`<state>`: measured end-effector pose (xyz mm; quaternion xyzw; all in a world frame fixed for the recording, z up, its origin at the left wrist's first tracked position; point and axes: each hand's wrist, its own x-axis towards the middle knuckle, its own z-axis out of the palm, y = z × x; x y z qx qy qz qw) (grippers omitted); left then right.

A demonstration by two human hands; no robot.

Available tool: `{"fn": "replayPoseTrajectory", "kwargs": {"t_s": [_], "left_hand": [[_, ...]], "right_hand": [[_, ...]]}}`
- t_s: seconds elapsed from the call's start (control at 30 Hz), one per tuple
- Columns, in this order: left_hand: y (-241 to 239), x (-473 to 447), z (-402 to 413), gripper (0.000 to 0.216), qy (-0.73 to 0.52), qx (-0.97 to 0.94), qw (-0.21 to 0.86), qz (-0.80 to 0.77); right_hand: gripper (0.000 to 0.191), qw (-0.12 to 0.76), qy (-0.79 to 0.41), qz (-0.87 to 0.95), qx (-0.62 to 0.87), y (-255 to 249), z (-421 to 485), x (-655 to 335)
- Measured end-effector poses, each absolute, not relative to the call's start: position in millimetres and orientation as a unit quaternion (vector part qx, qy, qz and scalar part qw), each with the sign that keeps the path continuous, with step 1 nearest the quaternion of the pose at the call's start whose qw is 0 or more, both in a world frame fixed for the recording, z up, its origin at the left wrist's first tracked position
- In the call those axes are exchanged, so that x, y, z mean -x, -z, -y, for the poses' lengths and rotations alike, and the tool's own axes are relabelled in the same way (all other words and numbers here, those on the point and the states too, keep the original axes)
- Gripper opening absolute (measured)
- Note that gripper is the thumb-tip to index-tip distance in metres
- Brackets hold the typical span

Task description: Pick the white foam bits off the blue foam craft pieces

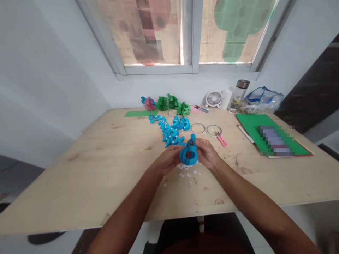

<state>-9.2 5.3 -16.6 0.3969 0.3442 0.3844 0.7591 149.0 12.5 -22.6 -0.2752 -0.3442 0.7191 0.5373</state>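
Observation:
A blue layered paper figure [188, 158], rounded with a hole in its middle and a narrower top, is held up between my two hands over the table. My left hand [169, 159] grips its left edge. At the upper right side, the fingers of my right hand [208, 151] pinch it. Just beyond my hands lies a pile of blue paper pieces [171, 134] with small white squares on them. White paper bits [188, 174] are scattered on the wood beneath the figure.
Rolls of tape [198, 128] and pink-handled snips [221, 139] lie past my right hand. Green paper figures [162, 103], a pink one [149, 103], a small fan [214, 99] and a bottle [238, 95] line the wall. Green sheets [251, 123] lie at right beside a white pen [245, 134].

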Motion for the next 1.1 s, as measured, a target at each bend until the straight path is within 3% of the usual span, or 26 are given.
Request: {"fn": "replayPoseTrajectory", "kwargs": {"t_s": [0.37, 0.8, 1.1], "left_hand": [[22, 7, -6, 0.022, -0.400, -0.364, 0.781, -0.311], [-2, 30, 0, 0.023, -0.424, -0.459, 0.689, -0.366], [2, 11, 7, 0.016, -0.444, -0.540, 0.546, -0.462]], "right_hand": [[0.021, 0.527, -0.722, 0.355, 0.273, 24, -12, -148], [0.022, 0.525, -0.683, 0.368, 0.350, 34, -15, -145], [0.023, 0.529, -0.631, 0.411, 0.392, 41, -18, -144]]}}
